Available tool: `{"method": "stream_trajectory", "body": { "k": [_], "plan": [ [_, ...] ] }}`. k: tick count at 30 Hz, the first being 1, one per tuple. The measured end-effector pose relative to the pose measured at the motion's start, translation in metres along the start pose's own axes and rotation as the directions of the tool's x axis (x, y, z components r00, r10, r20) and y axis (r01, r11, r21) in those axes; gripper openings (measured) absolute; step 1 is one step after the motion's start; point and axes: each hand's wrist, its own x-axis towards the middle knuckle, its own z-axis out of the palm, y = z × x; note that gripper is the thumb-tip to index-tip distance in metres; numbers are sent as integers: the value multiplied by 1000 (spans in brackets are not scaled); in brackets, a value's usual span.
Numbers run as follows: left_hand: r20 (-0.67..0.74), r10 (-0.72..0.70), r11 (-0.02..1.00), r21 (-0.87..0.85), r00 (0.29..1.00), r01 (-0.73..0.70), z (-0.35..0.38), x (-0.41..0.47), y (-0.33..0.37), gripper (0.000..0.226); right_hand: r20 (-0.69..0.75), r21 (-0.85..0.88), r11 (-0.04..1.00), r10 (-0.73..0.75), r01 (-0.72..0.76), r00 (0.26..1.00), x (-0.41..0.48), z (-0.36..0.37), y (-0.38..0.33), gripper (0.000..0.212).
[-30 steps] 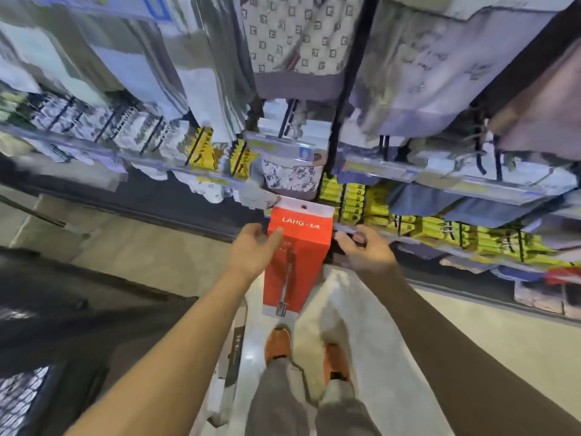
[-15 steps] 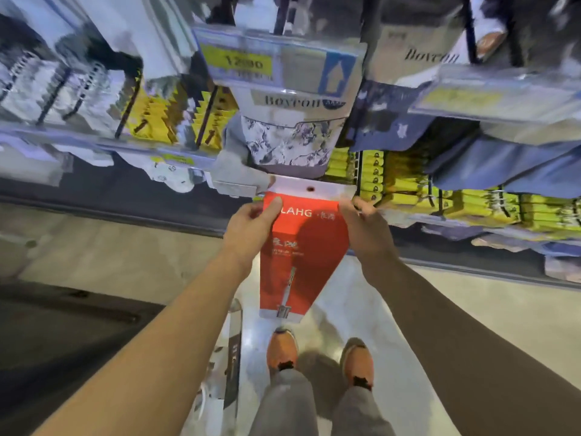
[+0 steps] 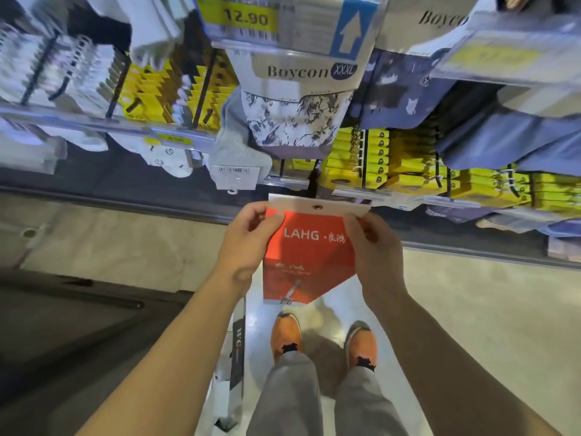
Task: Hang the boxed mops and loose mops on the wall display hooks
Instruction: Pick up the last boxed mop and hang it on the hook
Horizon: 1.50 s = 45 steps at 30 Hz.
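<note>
You pinched box (image 3: 309, 256) top corners, left hand (image 3: 248, 243), right hand (image 3: 374, 247); looked light, stiff card; hole (image 3: 316, 207) between grips.

A pale, glossy floor (image 3: 471, 309) is seen below. Display rails (image 3: 94, 122) are hung with yellow packets (image 3: 355, 158), socks (image 3: 163, 155) and a price label (image 3: 248, 18) marked 12.90.

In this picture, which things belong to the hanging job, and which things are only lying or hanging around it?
Belong to the job:
- red mop box, pinched at its top corners
- white hang tab with its hole
- left hand
- right hand

Only around:
- Boycon pack
- yellow packs
- patterned socks
- 12.90 price label
</note>
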Motion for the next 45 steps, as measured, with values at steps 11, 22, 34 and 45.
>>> {"method": "stream_trajectory", "body": {
  "k": [11,22,34,45],
  "plan": [
    [33,72,985,158,997,-76,13,-65,-11,5,-45,0,1000,30,-30,999,-51,-45,14,11],
    [107,93,957,266,990,-118,66,-179,10,11,-148,-13,1000,-6,4,989,-141,-151,-5,16],
    [365,288,887,246,885,-390,216,-307,128,35,-354,187,945,-188,266,916,-212,-344,-83,15],
    [599,326,856,142,732,-498,372,-455,183,12,-603,392,829,-96,399,792,-302,-541,-103,5]
  ]
}}
